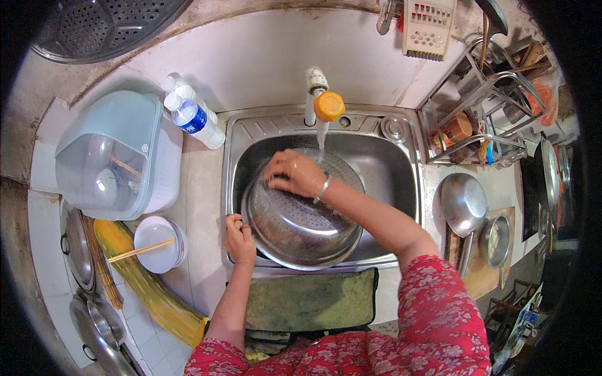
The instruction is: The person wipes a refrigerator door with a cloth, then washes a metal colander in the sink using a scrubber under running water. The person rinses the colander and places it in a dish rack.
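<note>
A large perforated metal steamer pot (pixel 296 225) lies tilted in the stainless steel sink (pixel 390 178), its holed base facing up. At its left side, my left hand (pixel 240 239) has its fingers curled around a small knob or handle that sticks out by the rim. My right hand (pixel 296 174), with a bracelet at the wrist, is over the holed surface, fingers bent and slightly blurred; whether it holds a scrubber cannot be made out. Water runs from the tap with an orange handle (pixel 329 106) onto the far side of the pot.
Left of the sink are a lidded dish box (pixel 160 155), plastic bottles (pixel 200 124), stacked bowls (pixel 157 254) with chopsticks and a long yellow-green gourd (pixel 150 291). To the right are a wire rack (pixel 470 113), a metal wok or ladle-like pan (pixel 463 202) and a small bowl (pixel 497 242) on a board.
</note>
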A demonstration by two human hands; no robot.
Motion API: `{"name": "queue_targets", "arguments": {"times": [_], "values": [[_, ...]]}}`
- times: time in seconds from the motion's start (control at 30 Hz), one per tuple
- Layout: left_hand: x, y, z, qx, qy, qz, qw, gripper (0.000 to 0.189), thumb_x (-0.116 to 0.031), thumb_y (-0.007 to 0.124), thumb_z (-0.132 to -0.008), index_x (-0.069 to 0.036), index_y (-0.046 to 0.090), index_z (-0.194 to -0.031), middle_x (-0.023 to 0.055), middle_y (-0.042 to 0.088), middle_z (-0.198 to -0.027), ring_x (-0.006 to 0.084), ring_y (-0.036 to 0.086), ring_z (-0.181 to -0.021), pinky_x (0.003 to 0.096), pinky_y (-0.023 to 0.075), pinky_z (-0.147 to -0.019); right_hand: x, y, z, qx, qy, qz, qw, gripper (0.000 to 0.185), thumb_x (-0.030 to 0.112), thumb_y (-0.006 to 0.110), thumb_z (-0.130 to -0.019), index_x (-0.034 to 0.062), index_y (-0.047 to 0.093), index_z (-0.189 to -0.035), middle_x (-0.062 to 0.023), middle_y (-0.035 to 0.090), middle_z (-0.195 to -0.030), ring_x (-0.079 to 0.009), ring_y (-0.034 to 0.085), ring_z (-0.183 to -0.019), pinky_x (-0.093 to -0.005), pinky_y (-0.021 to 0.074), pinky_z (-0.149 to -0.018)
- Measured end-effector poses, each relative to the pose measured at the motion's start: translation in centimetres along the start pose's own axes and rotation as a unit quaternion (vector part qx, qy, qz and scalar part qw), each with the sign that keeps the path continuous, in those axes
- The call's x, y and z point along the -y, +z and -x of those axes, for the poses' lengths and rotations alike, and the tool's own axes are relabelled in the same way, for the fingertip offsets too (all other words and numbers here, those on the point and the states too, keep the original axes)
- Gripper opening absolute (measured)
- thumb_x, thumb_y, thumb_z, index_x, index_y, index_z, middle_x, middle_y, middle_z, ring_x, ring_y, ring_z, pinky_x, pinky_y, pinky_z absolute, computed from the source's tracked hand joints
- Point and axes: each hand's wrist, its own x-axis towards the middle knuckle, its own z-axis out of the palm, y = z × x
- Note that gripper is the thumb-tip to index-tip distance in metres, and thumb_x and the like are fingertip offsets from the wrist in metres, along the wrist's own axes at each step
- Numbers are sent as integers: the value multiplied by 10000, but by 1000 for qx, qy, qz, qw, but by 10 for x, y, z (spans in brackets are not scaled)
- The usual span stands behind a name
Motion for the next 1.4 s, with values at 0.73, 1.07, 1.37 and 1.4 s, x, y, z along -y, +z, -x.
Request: {"name": "queue_targets", "arguments": {"times": [0.73, 1.07, 1.37, 1.4], "values": [[2, 1, -2, -10, 16, 40, 999, 232, -90, 522, -798, -87, 475, -1026, 142, 591, -784, 364, 577, -751, 443, 424, -675, -17, -4, -5, -47, 77, 39, 995, 203, 316, 671, -775, 159, 685, -902, -54, 625, -931, -262, 577, -988, -382, 473, -835], [1, 1, -1, -13, 16, 36, 999, 227, -103, 521, -798, -95, 479, -1021, 132, 598, -777, 364, 576, -727, 446, 419, -673, -12, 3, 5, -52, 115, 76, 989, 171, 276, 687, -774, 160, 694, -899, -38, 622, -907, -237, 581, -956, -359, 483, -812], [1, 1, 0, -6, 10, 9, 1000, 244, -114, 523, -790, -111, 479, -1030, 137, 609, -795, 364, 585, -737, 460, 418, -678, 18, 3, -4, -62, 121, 102, 985, 172, 269, 670, -777, 161, 692, -909, -39, 617, -962, -266, 575, -950, -374, 490, -787], [1, 0, 0, -8, 5, 7, 1000, 243, -113, 523, -789, -113, 478, -1029, 136, 608, -794, 364, 585, -739, 464, 416, -679, 28, 6, 3, -58, 48, 39, 996, 165, 250, 685, -767, 166, 691, -910, -26, 608, -981, -268, 561, -962, -368, 479, -811]]}}
